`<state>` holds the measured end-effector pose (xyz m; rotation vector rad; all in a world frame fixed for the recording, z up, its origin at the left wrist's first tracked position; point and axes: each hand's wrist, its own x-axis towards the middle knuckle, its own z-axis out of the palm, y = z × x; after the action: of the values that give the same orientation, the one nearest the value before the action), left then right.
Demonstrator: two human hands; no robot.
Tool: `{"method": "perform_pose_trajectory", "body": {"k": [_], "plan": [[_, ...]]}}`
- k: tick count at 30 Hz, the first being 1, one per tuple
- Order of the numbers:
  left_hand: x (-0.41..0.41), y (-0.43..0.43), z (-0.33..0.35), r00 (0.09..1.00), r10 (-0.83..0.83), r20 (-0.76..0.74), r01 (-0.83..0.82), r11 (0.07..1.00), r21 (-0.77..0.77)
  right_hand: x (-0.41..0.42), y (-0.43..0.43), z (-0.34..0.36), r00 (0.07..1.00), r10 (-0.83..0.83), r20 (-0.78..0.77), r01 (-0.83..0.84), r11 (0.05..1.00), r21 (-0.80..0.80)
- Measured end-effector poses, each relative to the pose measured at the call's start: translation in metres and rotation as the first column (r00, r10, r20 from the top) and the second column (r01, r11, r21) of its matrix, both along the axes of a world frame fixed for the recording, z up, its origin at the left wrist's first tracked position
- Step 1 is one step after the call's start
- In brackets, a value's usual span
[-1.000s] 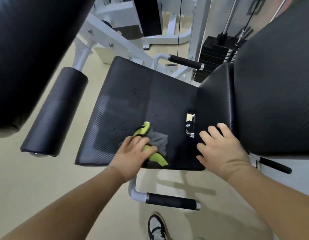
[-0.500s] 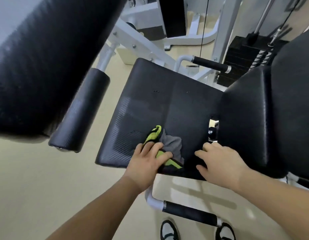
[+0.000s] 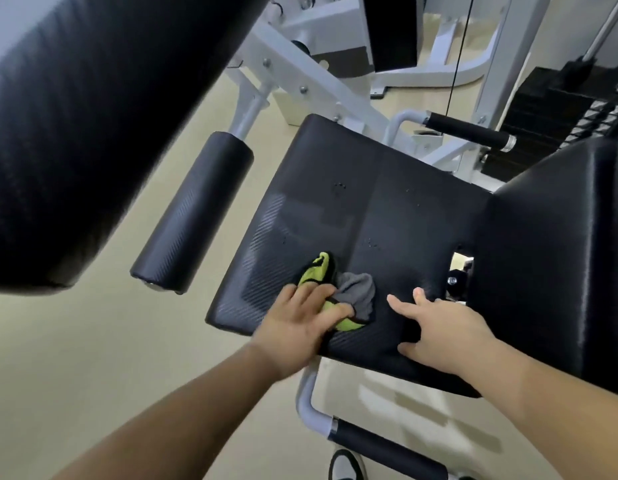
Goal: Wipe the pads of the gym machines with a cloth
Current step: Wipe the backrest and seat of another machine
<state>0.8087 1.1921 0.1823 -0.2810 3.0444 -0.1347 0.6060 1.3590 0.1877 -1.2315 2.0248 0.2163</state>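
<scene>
Pressing down with flat fingers, your left grip (image 3: 300,323) pins the bunched lime-green and grey cloth (image 3: 356,292) to the flat black textured vinyl seat pad (image 3: 387,209), towards its near-left corner. This grip is released, not clenched, which spreads the load across the cloth for wiping.

Your right grip (image 3: 446,330) is also released, with fingers spread. It rests on the near part of the same pad, just right of the cloth and apart from it. Judge this as a brace that steadies you.

Small dark specks (image 3: 339,187) show on the far half of the pad, so treat that area as not yet wiped.

The black upright back pad (image 3: 550,254) stands to the right. The black cylindrical roller pad (image 3: 193,213) lies to the left, well apart from the cloth. Both fall outside the current stroke.

No container appears in this view.
</scene>
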Motion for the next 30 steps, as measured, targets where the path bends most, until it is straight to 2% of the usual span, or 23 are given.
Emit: {"method": "perform_pose_trajectory", "body": {"k": [1,3,4,6,7,8,9,10,12,13,15,16,17,18,20,22,25,30], "plan": [[-0.005,-0.023,0.006,1.0,-0.007,-0.001,0.007,1.0,-0.03,-0.001,-0.003,0.003,1.0,0.006,-0.003,-0.006,1.0,0.025],[-0.016,-0.058,0.015,0.98,0.19,-0.052,-0.193,0.978,-0.077,-0.007,-0.013,0.011,1.0,0.013,0.011,-0.014,0.996,0.087],[-0.023,-0.065,0.018,0.934,0.345,-0.095,-0.352,0.934,-0.065,-0.01,-0.02,0.016,0.999,0.026,0.024,-0.029,0.992,0.123],[-0.044,-0.053,0.015,0.776,0.606,-0.172,-0.609,0.792,0.041,-0.016,-0.031,0.021,0.997,0.059,0.057,-0.068,0.985,0.157],[-0.053,-0.038,0.012,0.712,0.678,-0.184,-0.672,0.734,0.101,-0.019,-0.033,0.022,0.995,0.077,0.071,-0.088,0.981,0.172],[-0.06,-0.02,0.007,0.685,0.699,-0.205,-0.684,0.714,0.15,-0.022,-0.034,0.021,0.992,0.092,0.086,-0.107,0.975,0.195],[-0.063,-0.001,0.003,0.703,0.68,-0.208,-0.655,0.733,0.181,-0.024,-0.033,0.021,0.989,0.11,0.098,-0.129,0.968,0.213],[-0.06,0.018,-0.002,0.76,0.622,-0.186,-0.593,0.782,0.193,-0.025,-0.032,0.022,0.986,0.134,0.102,-0.154,0.962,0.226],[-0.048,0.047,-0.006,0.921,0.382,-0.083,-0.363,0.915,0.177,-0.026,-0.03,0.024,0.981,0.157,0.112,-0.18,0.956,0.233],[-0.042,0.048,-0.004,0.969,0.245,-0.036,-0.236,0.959,0.156,-0.025,-0.03,0.026,0.981,0.155,0.12,-0.179,0.957,0.227],[-0.047,0.016,0.002,0.998,0.058,0.026,-0.06,0.996,0.063,-0.028,-0.03,0.027,0.984,0.122,0.129,-0.147,0.966,0.214],[-0.053,-0.004,0.004,0.997,0.054,0.056,-0.053,0.998,-0.017,-0.029,-0.031,0.026,0.984,0.112,0.141,-0.14,0.968,0.208],[-0.06,-0.021,0.007,0.99,0.124,0.07,-0.119,0.99,-0.071,-0.03,-0.033,0.027,0.981,0.111,0.159,-0.142,0.968,0.205],[-0.067,-0.032,0.01,0.967,0.245,0.071,-0.24,0.968,-0.066,-0.031,-0.034,0.027,0.978,0.103,0.179,-0.14,0.968,0.208],[-0.088,-0.028,0.008,0.881,0.47,0.048,-0.472,0.881,0.042,-0.036,-0.037,0.025,0.979,0.015,0.201,-0.063,0.971,0.23],[-0.104,-0.003,0.003,0.812,0.582,0.048,-0.584,0.807,0.086,-0.048,-0.038,0.022,0.974,-0.165,0.155,0.141,0.977,0.158],[-0.111,0.002,0.004,0.807,0.588,0.051,-0.59,0.801,0.102,-0.071,-0.039,0.011,0.889,-0.454,0.062,0.456,0.889,-0.045],[-0.141,-0.043,0.005,0.851,0.524,0.033,-0.524,0.842,0.127,-0.068,-0.046,-0.006,0.847,-0.53,0.039,0.53,0.839,-0.123]]}}
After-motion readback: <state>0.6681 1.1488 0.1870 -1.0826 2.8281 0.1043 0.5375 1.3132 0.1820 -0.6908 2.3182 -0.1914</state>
